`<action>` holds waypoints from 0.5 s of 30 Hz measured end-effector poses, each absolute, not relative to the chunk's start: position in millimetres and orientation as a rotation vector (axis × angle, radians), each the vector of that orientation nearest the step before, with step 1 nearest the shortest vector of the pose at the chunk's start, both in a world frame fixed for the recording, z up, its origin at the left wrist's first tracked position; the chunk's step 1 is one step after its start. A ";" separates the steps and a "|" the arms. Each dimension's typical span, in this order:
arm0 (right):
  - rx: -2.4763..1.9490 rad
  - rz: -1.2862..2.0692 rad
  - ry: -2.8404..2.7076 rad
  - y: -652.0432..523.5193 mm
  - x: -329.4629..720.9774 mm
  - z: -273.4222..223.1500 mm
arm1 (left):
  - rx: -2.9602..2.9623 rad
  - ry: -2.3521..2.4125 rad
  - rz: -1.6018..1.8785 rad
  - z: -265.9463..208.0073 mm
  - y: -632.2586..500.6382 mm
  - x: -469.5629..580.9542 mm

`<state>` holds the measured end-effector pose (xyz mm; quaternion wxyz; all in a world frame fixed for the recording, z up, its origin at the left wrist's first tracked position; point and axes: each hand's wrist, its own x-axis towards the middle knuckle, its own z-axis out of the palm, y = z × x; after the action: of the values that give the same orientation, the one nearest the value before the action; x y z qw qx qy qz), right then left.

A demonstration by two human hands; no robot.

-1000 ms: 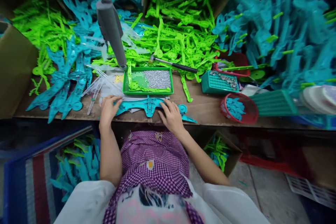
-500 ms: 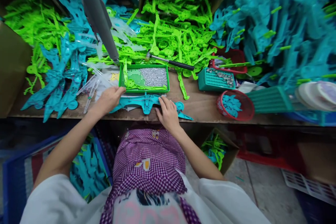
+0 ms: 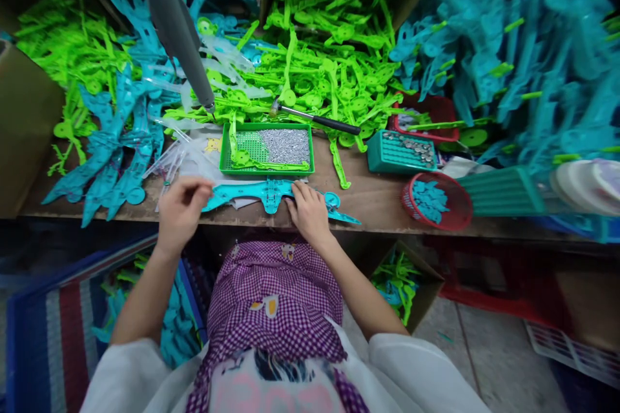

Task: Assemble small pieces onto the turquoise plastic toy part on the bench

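A long turquoise plastic part point(image 3: 271, 195) with a square bracket at its middle lies along the table's front edge. My right hand point(image 3: 310, 211) lies over its right half, fingers bent onto it and holding it against the table. At its left end, my left hand point(image 3: 181, 211) is raised with the fingers curled in together; whatever they may hold is hidden. Just behind the part stands a green tray point(image 3: 266, 172) of small silvery metal pieces, with a lime-green plastic part point(image 3: 271, 163) lying across its front and left side.
A grey electric screwdriver point(image 3: 181, 45) hangs above the tray's left. A hammer point(image 3: 314, 118) rests on piled lime-green parts point(image 3: 334, 77). To the right are a teal box point(image 3: 394, 161) of metal pieces and a red basket point(image 3: 409, 203) of turquoise pieces. Turquoise parts point(image 3: 121, 142) heap at left.
My left hand has moved left and toward me, off the turquoise part's end, and its fingers have curled in. My right hand stays on the part.
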<state>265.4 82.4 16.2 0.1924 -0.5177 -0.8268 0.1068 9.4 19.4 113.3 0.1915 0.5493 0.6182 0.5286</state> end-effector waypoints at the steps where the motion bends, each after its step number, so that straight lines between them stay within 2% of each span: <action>1: -1.432 0.325 -2.306 82.8 266.9 17.1 | 1.462 1.663 1.505 108.4 1.2 15.7; 7: -1.368 0.358 -2.142 90.7 281.5 35.6 | 1.032 1.631 1.647 84.2 -48.5 43.9; 12: -1.485 0.331 -2.118 97.3 305.9 51.0 | 1.119 1.900 1.960 111.1 13.3 54.5; 15: -1.529 0.263 -2.203 93.8 320.2 48.3 | 1.159 1.839 2.065 128.3 62.1 57.3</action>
<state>320.2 93.8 48.3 0.2216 -0.5534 -0.7972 0.0950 57.3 62.1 128.3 0.0714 0.3855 0.6118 0.6870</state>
